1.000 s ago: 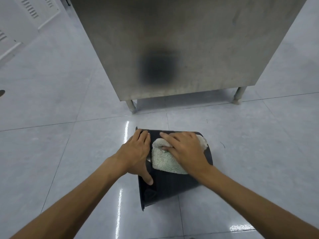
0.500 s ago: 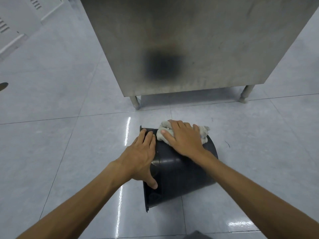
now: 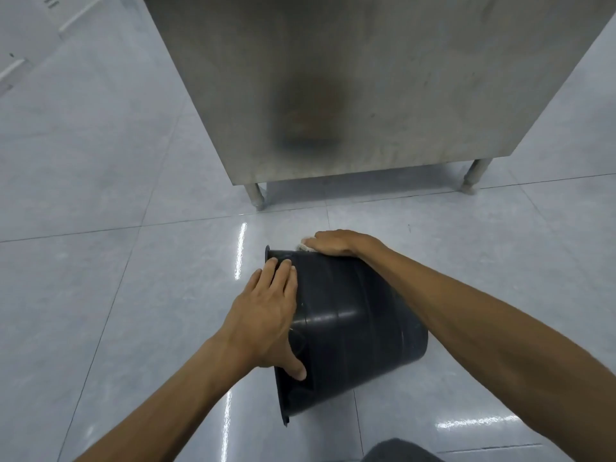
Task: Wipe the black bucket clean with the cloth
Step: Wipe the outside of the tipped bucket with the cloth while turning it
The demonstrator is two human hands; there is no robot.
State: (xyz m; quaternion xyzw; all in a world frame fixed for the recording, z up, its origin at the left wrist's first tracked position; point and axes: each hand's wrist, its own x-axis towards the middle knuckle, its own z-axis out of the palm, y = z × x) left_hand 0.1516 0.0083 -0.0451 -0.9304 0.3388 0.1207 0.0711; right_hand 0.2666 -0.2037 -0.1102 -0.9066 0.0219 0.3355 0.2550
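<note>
Lying at lower centre, the black bucket point(image 3: 353, 328) looks light, stiff, slippery; left hand point(image 3: 266, 320) presses flat near its rim, right hand point(image 3: 336, 243) closes on the cloth point(image 3: 305, 247).

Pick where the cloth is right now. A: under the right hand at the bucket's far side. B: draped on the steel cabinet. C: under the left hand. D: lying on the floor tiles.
A: only a pale edge of the cloth shows beneath the right hand on the black bucket.
</note>
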